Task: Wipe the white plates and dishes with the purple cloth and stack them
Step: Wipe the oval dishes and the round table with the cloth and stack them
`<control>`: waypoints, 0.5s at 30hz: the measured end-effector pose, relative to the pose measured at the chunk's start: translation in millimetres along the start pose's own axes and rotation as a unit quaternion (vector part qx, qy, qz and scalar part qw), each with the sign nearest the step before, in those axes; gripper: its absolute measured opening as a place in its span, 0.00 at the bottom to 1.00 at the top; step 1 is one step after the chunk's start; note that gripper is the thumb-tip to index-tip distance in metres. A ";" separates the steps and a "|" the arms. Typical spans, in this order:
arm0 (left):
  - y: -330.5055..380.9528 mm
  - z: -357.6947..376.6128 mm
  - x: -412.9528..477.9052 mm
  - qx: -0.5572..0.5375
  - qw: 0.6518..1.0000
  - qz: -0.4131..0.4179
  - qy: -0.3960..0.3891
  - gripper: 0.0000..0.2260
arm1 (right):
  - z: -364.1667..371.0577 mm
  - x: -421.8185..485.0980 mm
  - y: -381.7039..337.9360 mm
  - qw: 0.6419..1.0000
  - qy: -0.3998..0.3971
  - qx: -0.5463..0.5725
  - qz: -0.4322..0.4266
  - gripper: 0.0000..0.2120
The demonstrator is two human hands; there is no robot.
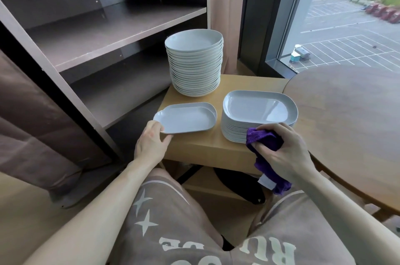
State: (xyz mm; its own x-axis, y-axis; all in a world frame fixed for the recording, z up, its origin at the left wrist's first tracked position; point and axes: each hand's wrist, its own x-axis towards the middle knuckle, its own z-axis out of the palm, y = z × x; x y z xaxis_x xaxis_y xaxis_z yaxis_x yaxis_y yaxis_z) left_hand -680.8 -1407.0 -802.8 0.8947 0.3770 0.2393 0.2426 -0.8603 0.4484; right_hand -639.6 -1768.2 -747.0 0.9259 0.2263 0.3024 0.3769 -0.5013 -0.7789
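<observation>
Shorts [173, 221]; R hand [283, 152] grips fuzzy cloth [266, 139], L hand [151, 141] oblong plate [186, 118].

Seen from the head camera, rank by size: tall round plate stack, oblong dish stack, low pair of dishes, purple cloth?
Largest: tall round plate stack and oblong dish stack, too alike to rank
Next: low pair of dishes
Smallest: purple cloth, partly hidden by right hand

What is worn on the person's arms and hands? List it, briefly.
Nothing is worn: the left hand and right hand are bare, without gloves, rings or a watch in view, and both forearms are bare to the frame's edge, no sleeves showing. The shorts below are taupe with cream stars and lettering.
</observation>
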 end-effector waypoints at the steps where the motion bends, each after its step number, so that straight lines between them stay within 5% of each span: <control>1: -0.3 1.5 -0.5 0.005 1.000 -0.004 -0.010 0.10 | 0.5 0.0 -0.2 1.000 -0.001 0.000 0.000 0.13; 7: -4.0 10.8 1.0 0.076 0.984 -0.025 -0.158 0.29 | 1.6 -0.6 -3.0 1.000 -0.004 -0.004 0.010 0.14; 15: 15.9 10.0 -3.8 0.096 0.983 0.014 -0.157 0.34 | -0.4 1.2 -3.9 1.000 0.004 -0.005 0.024 0.13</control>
State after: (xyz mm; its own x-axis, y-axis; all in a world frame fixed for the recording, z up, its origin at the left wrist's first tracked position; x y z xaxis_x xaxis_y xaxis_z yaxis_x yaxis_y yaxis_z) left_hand -676.5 -1425.6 -805.2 0.9663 0.2542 -0.0418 0.2559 -0.9292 0.2665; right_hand -640.0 -1766.4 -743.4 0.9430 0.1945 0.2699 0.3324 -0.5205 -0.7865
